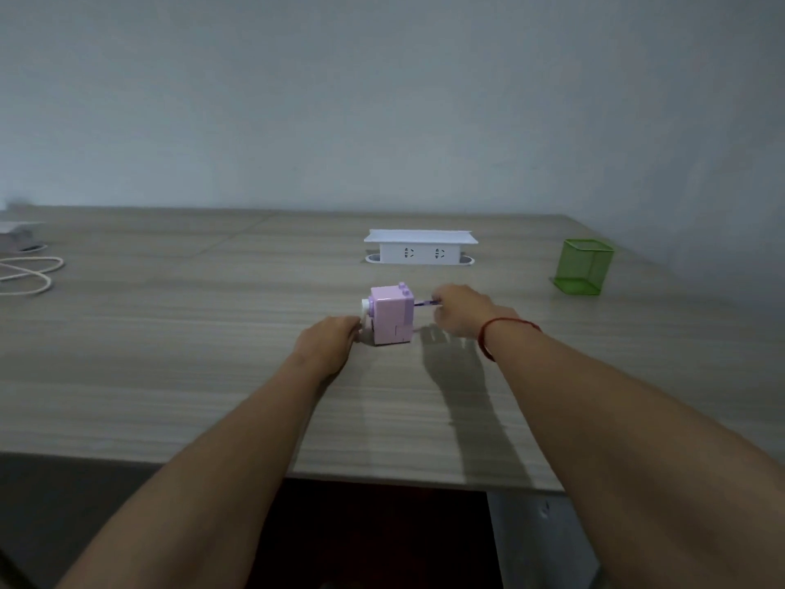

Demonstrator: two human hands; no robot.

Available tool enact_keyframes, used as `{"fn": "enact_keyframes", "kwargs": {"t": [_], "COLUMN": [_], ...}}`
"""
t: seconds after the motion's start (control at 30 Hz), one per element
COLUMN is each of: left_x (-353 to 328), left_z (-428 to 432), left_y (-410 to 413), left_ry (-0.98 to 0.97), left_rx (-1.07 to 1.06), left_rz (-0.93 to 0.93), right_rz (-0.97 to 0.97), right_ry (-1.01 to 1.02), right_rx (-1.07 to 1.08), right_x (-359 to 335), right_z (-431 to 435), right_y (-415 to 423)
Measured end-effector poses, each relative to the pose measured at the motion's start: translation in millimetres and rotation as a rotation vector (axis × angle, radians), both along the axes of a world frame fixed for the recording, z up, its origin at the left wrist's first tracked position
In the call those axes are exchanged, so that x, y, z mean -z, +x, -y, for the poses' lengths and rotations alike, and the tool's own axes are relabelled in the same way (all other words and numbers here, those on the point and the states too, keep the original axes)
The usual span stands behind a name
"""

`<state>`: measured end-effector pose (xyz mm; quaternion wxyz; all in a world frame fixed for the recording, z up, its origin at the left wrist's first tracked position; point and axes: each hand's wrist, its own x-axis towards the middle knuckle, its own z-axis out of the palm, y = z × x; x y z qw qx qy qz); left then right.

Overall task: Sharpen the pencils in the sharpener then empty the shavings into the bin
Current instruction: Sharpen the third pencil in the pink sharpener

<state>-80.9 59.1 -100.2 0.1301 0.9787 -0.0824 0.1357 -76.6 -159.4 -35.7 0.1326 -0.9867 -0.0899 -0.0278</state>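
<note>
- pink sharpener (391,316) stands upright mid-desk (212,354), about halfway between the near and far edges, slightly right of centre.
- white crank (365,313) is on its left face and a pencil (424,303) goes into its right face, lying roughly level.
- left hand (329,340) is at the crank: fingers together and curled in around its lower end. fingertips are hidden behind the back of the hand, so can't tell the exact grip.
- right hand (461,310) pinches the pencil just right of the sharpener, fingers curled and close together. most of the pencil is covered by the hand.
- red string (501,329) on the right wrist.
- white socket box (420,250) sits behind the sharpener, toward the far edge.
- green mesh box (584,267) is near the far right corner, well apart from the sharpener.
- white cable (29,272) is looped at the left edge.
</note>
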Motion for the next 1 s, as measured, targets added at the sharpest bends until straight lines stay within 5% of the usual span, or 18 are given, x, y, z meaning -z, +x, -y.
{"fn": "enact_keyframes", "kwargs": {"t": [0.17,0.33,0.53,1.0], "left_x": [-15.1,-43.9,-38.4,-31.9], "left_z": [11.1,35.9,57.5,52.8], "left_y": [-1.2,4.2,12.4,22.1], "left_ry": [-0.075,-0.383,-0.15,-0.127], "left_rx": [-0.076,-0.082,0.121,0.173], "left_rz": [-0.025,0.239,0.256,0.301], "right_rz": [0.201,0.215,0.229,0.315], "right_ry": [-0.216,-0.195,-0.171,-0.278], "right_rx": [-0.055,-0.074,-0.144,-0.237], "right_x": [8.7,15.2,21.8,15.7], "right_z": [-5.7,-16.0,-16.6,8.8], "right_y": [0.1,9.0,15.8,6.6]}}
